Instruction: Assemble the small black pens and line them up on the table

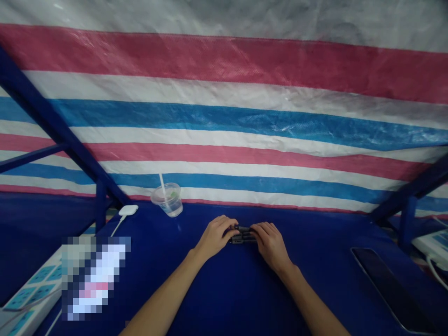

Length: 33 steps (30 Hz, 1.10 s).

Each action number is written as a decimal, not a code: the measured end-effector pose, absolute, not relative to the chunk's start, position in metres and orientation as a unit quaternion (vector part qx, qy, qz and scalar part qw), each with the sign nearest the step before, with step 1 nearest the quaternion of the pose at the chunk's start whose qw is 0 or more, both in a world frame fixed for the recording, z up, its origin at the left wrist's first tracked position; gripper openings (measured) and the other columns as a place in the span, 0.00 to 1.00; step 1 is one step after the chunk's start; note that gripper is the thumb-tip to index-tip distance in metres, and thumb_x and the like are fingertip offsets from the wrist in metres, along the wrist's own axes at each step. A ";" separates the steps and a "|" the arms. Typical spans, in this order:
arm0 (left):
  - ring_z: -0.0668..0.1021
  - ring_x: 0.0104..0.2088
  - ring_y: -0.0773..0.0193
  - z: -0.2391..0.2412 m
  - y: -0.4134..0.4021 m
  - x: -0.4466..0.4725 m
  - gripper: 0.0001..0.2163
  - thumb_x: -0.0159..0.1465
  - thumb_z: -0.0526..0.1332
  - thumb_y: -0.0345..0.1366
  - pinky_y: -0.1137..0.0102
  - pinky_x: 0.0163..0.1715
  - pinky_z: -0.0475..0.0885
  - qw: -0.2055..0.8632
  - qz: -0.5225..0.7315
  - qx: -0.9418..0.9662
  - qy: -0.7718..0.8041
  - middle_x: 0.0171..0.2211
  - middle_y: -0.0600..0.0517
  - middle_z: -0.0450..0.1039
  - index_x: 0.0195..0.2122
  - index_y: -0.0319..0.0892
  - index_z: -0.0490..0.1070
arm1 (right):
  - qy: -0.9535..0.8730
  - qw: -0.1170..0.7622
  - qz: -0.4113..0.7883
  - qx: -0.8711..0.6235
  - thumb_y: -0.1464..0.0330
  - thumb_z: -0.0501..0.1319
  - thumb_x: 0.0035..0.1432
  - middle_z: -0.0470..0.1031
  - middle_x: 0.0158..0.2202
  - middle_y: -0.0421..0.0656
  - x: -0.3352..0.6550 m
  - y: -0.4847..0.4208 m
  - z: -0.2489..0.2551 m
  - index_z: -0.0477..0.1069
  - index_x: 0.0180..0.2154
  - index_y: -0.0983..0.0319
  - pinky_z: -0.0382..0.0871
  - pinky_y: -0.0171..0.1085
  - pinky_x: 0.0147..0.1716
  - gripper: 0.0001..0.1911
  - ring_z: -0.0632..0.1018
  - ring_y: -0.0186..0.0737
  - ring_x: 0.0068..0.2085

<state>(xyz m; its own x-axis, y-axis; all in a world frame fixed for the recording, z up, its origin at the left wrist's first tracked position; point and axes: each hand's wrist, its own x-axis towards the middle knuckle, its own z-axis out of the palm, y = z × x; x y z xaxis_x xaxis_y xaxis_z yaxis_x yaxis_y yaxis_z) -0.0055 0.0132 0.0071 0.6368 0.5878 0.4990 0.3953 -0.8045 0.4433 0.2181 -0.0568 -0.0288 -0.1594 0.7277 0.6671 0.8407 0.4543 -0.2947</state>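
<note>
Several black markers [244,237] lie side by side on the dark blue tabletop [224,289], in the middle of the view. At their left ends is my left hand [217,236], its thumb and fingers closed on them. My right hand [272,243] curls over the right ends, fingertips pressed together on the markers. Both hands hide the ends of the bundle, so the exact number of markers is hard to make out.
Behind the table hangs a striped tarp [245,130]. A clear plastic cup [170,199] with a straw stands at the back left, near a white charger [128,210]. A power strip [38,284] lies left; a dark phone [388,287] lies right. Blue frame bars [66,135] slant at both sides.
</note>
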 end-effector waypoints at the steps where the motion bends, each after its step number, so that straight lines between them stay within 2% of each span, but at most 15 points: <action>1: 0.77 0.39 0.61 0.007 0.013 -0.005 0.07 0.73 0.58 0.37 0.65 0.42 0.72 0.147 0.327 0.893 0.271 0.38 0.50 0.77 0.46 0.43 0.74 | -0.757 0.393 -0.069 -0.518 0.70 0.54 0.73 0.79 0.38 0.46 0.218 -0.057 -0.029 0.75 0.45 0.60 0.66 0.41 0.40 0.10 0.78 0.42 0.38; 7: 0.76 0.40 0.60 0.005 0.015 -0.005 0.10 0.75 0.54 0.33 0.65 0.43 0.72 0.148 0.320 0.898 0.262 0.37 0.49 0.77 0.40 0.41 0.75 | -0.767 0.381 -0.066 -0.513 0.72 0.54 0.73 0.79 0.39 0.46 0.217 -0.058 -0.027 0.74 0.44 0.60 0.64 0.41 0.40 0.10 0.77 0.42 0.38; 12: 0.77 0.41 0.60 0.005 0.014 -0.006 0.06 0.73 0.59 0.36 0.64 0.43 0.73 0.140 0.307 0.902 0.271 0.40 0.49 0.77 0.46 0.43 0.74 | -0.760 0.388 -0.062 -0.518 0.72 0.54 0.73 0.78 0.39 0.45 0.218 -0.059 -0.027 0.74 0.44 0.60 0.63 0.41 0.41 0.10 0.76 0.41 0.38; 17: 0.77 0.41 0.60 0.006 0.014 -0.006 0.09 0.73 0.54 0.29 0.64 0.43 0.74 0.137 0.307 0.905 0.260 0.39 0.49 0.77 0.43 0.42 0.75 | -0.766 0.387 -0.056 -0.510 0.72 0.54 0.73 0.79 0.39 0.45 0.218 -0.058 -0.029 0.75 0.44 0.59 0.63 0.42 0.40 0.11 0.76 0.42 0.38; 21: 0.78 0.42 0.59 0.006 0.014 -0.005 0.05 0.72 0.60 0.33 0.63 0.44 0.74 0.141 0.312 0.901 0.267 0.41 0.48 0.78 0.45 0.43 0.75 | -0.763 0.380 -0.054 -0.520 0.72 0.54 0.72 0.78 0.39 0.45 0.217 -0.057 -0.029 0.74 0.45 0.59 0.63 0.41 0.40 0.10 0.77 0.42 0.38; 29: 0.78 0.39 0.60 0.010 0.013 -0.003 0.10 0.74 0.58 0.36 0.64 0.42 0.74 0.145 0.325 0.899 0.255 0.36 0.49 0.78 0.40 0.42 0.77 | -0.758 0.386 -0.065 -0.522 0.71 0.56 0.71 0.79 0.39 0.45 0.218 -0.058 -0.030 0.76 0.45 0.58 0.65 0.41 0.40 0.10 0.77 0.41 0.38; 33: 0.78 0.41 0.59 0.009 0.013 -0.004 0.08 0.73 0.60 0.38 0.62 0.45 0.74 0.144 0.319 0.899 0.264 0.40 0.48 0.79 0.47 0.43 0.76 | -0.753 0.401 -0.049 -0.520 0.71 0.55 0.72 0.79 0.40 0.45 0.219 -0.057 -0.029 0.76 0.46 0.58 0.65 0.41 0.41 0.11 0.77 0.41 0.39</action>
<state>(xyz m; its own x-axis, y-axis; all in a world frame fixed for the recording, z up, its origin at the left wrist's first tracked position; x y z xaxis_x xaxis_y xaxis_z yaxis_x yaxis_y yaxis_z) -0.0037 0.0133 0.0085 0.6570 0.5672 0.4967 0.3830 -0.8185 0.4282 0.2187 -0.0574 -0.0295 -0.1383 0.7437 0.6540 0.8219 0.4546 -0.3432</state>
